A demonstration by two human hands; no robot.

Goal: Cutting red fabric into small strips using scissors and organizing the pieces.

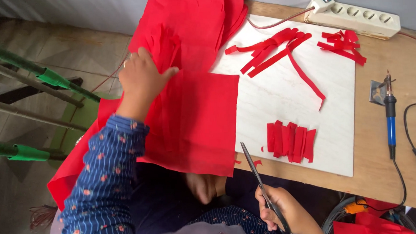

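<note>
1. the left hand (142, 80) lies palm down on the red fabric (189, 113), fingers spread flat and pressing rather than pinching. judging from this, pinning the cloth down well means keeping that pressure even so the sheet does not creep.

2. the right hand (289, 212) is curled around the handles of the scissors (261, 190), gripping them. the blades look shut or nearly so and point up toward the cloth's lower edge, just short of it. a clean cut would likely want the blades opened wide before they meet the edge.

3. the fabric drapes from the top of the view down over the near-left corner of the white board (311, 102) and onto the person's lap. its lower corner hangs free near the scissor tip, so that loose edge may flutter unless the holding hand sits closer to the cut line.

4. out on the board lie long red strips (275, 51) in a loose heap, a second small tangle of strips (342, 43) near the far right, and a neat row of short red pieces (291, 142) near the front.

5. further right on the wooden table (396, 169) rest a blue-handled soldering iron (390, 110) and, at the back, a white power strip (354, 14). the iron's cord trails near the table edge, worth keeping clear of the elbow.
</note>
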